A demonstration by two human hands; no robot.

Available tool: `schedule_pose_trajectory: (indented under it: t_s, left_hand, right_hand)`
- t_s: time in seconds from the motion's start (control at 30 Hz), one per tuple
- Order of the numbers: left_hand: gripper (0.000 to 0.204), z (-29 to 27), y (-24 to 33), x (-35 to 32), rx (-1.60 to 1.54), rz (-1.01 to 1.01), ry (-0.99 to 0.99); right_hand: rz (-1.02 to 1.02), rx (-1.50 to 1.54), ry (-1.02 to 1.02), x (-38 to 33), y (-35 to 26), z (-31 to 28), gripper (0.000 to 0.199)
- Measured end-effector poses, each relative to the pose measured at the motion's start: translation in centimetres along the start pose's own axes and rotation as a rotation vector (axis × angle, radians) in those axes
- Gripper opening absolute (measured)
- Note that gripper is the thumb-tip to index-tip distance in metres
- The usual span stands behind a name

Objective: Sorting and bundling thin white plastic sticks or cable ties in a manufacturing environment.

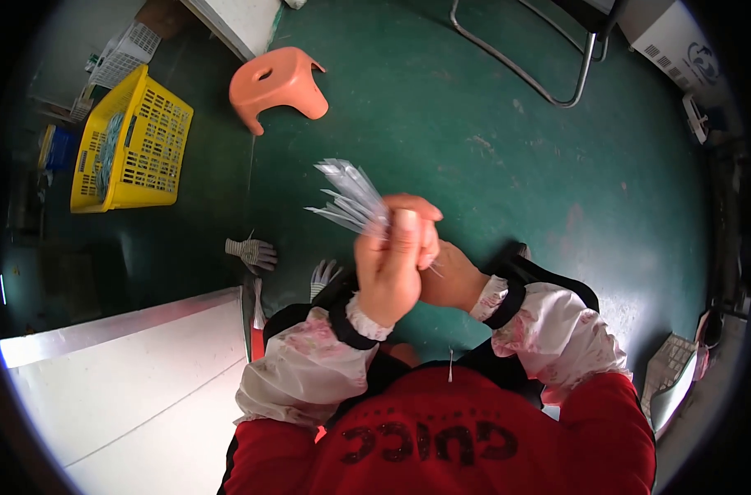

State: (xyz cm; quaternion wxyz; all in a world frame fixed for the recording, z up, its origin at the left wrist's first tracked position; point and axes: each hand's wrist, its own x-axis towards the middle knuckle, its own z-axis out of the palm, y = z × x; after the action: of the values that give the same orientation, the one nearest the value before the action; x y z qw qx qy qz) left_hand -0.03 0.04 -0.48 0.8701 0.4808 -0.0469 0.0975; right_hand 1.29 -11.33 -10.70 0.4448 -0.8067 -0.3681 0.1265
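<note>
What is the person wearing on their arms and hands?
Both hands, left and right, are bare, with no gloves. Each forearm wears a pale flowered sleeve cover with a frilly edge and black cuff. Above that are red sleeves.

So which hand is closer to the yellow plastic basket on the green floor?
Left. The left hand, gripping a bundle of thin silvery strips, is on the side of the yellow plastic basket; the right hand sits behind it, farther away.

Hands above the floor, table at lower left.
A stool [276,82] stands ahead, a basket [132,144] to its left; two gloves [251,252] lie on the floor [491,165] beside the table [128,388].
</note>
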Motion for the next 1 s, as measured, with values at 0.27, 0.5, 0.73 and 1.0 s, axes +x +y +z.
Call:
schedule_pose_trajectory:
  t_s: [0.27, 0.5, 0.73, 1.0]
  left_hand:
    - [0.032, -0.8, 0.7, 1.1, -0.154, -0.321, 0.126]
    - [0.032, -2.1, 0.6, 1.4, -0.303, -0.586, 0.025]
    - [0.032, -2.0, 0.4, 0.9, -0.390, -0.805, -0.047]
    - [0.034, -2.1, -0.3, 0.6, -0.305, -0.846, -0.095]
  right_hand:
    - [0.272, -0.052, -0.198, -0.2, -1.7, -2.3, 0.012]
    - [0.321, -0.004, 0.141, 1.9, -0.7, -6.9, 0.019]
    - [0.720, 0.908, 0.173, 3.4, -3.8, -10.4, 0.031]
    - [0.612, 0.910, 0.165, 2.8, -3.9, -10.8, 0.024]
